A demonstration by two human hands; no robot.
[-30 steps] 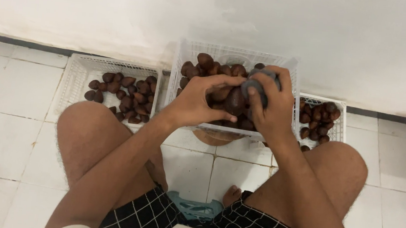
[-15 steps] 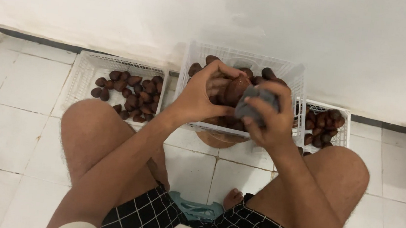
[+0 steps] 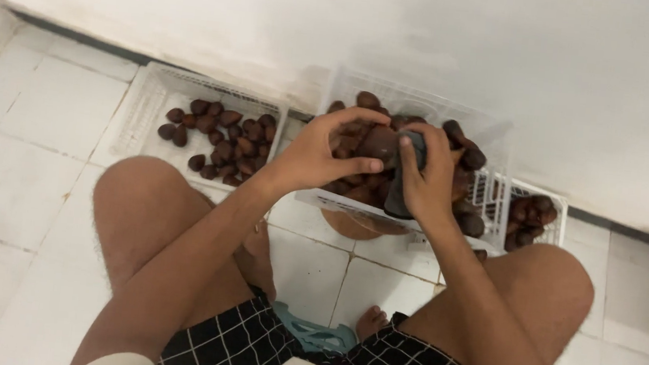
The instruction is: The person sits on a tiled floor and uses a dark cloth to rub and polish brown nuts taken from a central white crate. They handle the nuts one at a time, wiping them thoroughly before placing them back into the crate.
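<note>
On the left the flat white basket (image 3: pixel 159 103) of brown fruit (image 3: pixel 218 134) lies untouched. The left hand (image 3: pixel 319 154) has lifted a little since a moment ago, its grip closed round one brown fruit (image 3: pixel 380 142) above the middle basket (image 3: pixel 419 108). The right hand (image 3: pixel 427 184) has turned, its grip wrapped on a dark tool (image 3: pixel 403 190), perhaps a brush, now held against that fruit. A small basket (image 3: pixel 541 194) sits far right.

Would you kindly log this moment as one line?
left hand: holds brown fruit | right hand: grips dark tool | below: middle white basket of fruit
</note>
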